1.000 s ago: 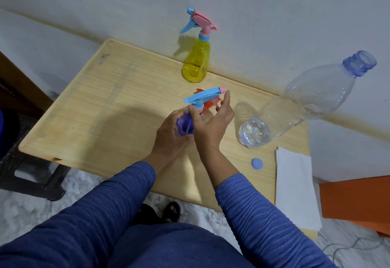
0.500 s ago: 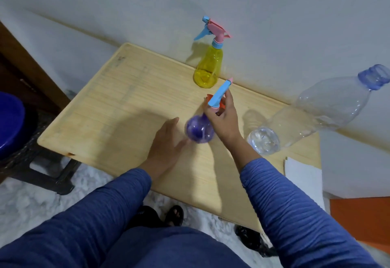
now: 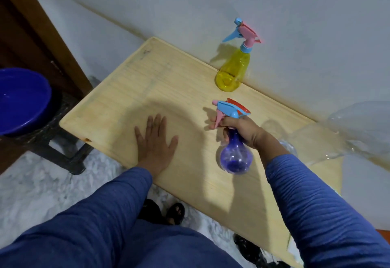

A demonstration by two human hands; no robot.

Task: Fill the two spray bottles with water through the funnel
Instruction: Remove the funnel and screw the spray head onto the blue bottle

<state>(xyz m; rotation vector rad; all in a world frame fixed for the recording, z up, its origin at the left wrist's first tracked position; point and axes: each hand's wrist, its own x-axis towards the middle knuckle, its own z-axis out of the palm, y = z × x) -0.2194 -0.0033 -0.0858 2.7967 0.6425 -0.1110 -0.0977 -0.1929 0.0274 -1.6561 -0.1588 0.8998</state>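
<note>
My right hand grips the neck of the purple spray bottle, held above the wooden table, its blue and pink trigger head pointing left. A bit of the red funnel shows just behind that head. My left hand lies flat on the table, fingers spread, holding nothing. The yellow spray bottle with a pink and blue head stands upright at the back by the wall. The big clear water bottle lies tilted at the right edge, blurred.
A blue plastic basin rests on a dark stool left of the table. A brown door frame rises at the far left. The white wall runs right behind the table. My feet in sandals show under the near edge.
My left hand let go of the purple bottle and now rests flat on the table. My right hand lifted the bottle by its neck. The view shifted left.
</note>
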